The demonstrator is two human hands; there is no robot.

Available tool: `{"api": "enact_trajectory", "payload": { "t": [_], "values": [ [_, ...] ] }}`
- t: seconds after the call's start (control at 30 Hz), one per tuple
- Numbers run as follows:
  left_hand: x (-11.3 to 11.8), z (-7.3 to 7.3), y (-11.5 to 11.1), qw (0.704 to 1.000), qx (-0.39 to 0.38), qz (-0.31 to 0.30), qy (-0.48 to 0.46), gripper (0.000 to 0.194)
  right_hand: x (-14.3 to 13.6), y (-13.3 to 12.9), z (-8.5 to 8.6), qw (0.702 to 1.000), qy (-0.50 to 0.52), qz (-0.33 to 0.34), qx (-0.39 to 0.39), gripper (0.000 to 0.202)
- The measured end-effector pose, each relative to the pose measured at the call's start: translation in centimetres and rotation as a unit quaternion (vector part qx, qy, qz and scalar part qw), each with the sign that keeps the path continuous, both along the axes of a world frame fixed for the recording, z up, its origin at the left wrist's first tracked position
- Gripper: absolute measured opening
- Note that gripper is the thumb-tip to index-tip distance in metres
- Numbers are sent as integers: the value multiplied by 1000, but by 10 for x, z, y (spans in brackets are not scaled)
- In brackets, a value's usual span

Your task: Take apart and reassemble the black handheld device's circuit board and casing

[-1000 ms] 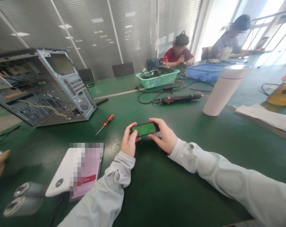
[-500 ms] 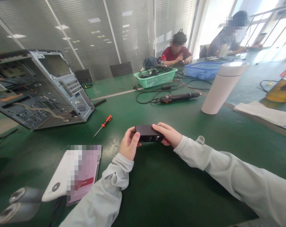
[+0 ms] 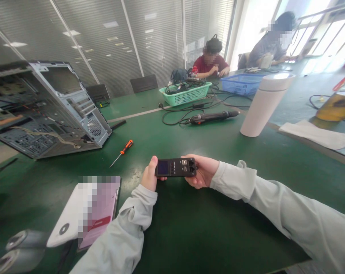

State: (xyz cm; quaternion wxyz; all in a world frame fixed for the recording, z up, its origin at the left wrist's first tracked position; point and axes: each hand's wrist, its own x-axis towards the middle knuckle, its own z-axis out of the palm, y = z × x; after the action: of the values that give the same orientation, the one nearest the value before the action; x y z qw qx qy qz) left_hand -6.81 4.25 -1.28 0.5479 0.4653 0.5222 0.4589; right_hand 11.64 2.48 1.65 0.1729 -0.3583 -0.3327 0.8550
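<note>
Between my two hands is a small black electronic device, held just above the green table. Its face, turned up to me, has a dark screen at the left, a few small buttons and several ports at the right end. My left hand grips the screen end, thumb on the edge. The port end rests in the fingers of my right hand. An orange-handled screwdriver lies on the table, beyond my left hand and to its left.
An open computer case stands at the left. A corded electric screwdriver, a green basket of cables, a blue basket and a white tumbler are farther back. Near my left sleeve lie a pink-and-white booklet and metallic rolls. Two people sit beyond.
The device has been turned so that its screen and port face shows instead of its plain top and edge. My right hand's grip has shifted from the top to beneath its end.
</note>
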Motion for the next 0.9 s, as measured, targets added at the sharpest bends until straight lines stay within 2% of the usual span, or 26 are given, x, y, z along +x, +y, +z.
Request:
{"api": "enact_trajectory", "payload": {
  "t": [0.1,0.2,0.23,0.3,0.43,0.53,0.63,0.8,0.9],
  "values": [
    [2,3,0,999,5,29,-17,47,-4,1,2,986,-104,-102,77,34],
    [4,7,-4,999,42,11,-4,38,-6,3,-3,943,-173,-185,216,23],
    [5,8,-6,998,56,-6,16,38,-5,5,-6,929,-175,-203,256,25],
    [7,8,-10,996,88,2,32,38,-3,8,-13,905,-156,-237,318,32],
    [10,4,-13,992,117,-24,49,39,4,14,-23,878,-89,-285,375,45],
    [11,2,-13,988,130,-49,62,39,7,16,-25,874,-62,-289,385,55],
    [12,2,-16,985,147,-56,71,37,6,16,-26,879,-25,-307,363,61],
    [12,-1,-16,984,164,-52,56,36,1,13,-25,916,90,-310,236,78],
    [10,-4,-11,988,151,-30,12,40,-1,9,-21,937,148,-272,166,72]
  ]
}}
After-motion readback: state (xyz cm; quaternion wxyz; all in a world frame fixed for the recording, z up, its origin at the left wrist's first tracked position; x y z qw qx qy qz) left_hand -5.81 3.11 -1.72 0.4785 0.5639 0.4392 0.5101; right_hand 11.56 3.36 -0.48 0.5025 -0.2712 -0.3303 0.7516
